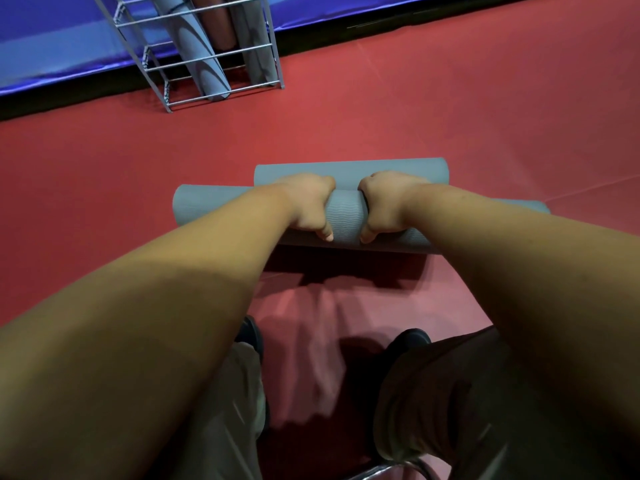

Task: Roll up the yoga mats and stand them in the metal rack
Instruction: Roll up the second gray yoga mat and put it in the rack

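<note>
A grey ribbed yoga mat (346, 216) lies rolled up across the red floor in front of me. My left hand (308, 206) and my right hand (384, 204) grip the roll near its middle, close together, fingers curled over the far side and thumbs on the near side. Just beyond it, a short unrolled tail of grey mat (349, 169) shows flat on the floor. At the top left stands the metal wire rack (204, 55), with three rolled mats (207, 67) upright inside it.
Red padded flooring (450, 116) surrounds the mat. A blue padded surface (52, 39) with a black edge runs behind the rack. My legs and dark shoes (412, 337) are at the bottom of the view.
</note>
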A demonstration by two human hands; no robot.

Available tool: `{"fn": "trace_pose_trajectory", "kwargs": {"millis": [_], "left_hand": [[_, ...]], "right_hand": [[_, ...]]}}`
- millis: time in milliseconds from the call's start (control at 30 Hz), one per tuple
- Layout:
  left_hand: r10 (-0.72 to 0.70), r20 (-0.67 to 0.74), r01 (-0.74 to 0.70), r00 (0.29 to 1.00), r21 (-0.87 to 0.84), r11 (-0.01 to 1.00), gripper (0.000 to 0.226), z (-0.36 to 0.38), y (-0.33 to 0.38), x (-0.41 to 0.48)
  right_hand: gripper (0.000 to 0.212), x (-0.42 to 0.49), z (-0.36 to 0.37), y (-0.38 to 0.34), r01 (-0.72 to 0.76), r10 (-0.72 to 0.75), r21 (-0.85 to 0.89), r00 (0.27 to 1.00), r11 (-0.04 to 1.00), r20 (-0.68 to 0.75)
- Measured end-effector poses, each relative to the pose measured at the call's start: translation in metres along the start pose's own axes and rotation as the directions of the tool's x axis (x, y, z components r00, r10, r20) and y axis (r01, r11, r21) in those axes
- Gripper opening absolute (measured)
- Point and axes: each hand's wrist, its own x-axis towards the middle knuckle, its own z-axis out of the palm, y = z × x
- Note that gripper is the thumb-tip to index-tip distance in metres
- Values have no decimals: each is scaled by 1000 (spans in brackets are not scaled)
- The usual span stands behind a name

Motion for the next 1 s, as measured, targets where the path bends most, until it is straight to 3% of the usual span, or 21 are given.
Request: {"fn": "trace_pose_trajectory", "kwargs": {"millis": [167,300,567,733,900,1000], "left_hand": [[34,-39,-29,999,108,994,98,4,4,-1],[41,-53,-34,998,131,991,89,4,6,0],[7,22,-8,1000,55,998,69,-3,2,-1],[-11,41,9,999,36,999,78,0,2,0],[26,-4,-25,1000,90,996,101,2,4,-4],[28,-22,-25,999,107,994,87,2,5,-3]], "right_hand": [[66,2,0,2,-30,28,32,999,999,44],[69,3,2,3,-19,17,36,998,999,63],[112,1,7,3,0,1,-14,999,1000,48],[76,3,1,1,20,-20,-2,999,1000,40],[68,5,1,5,6,-7,9,998,1000,55],[70,6,2,4,-2,0,19,998,1000,62]]}}
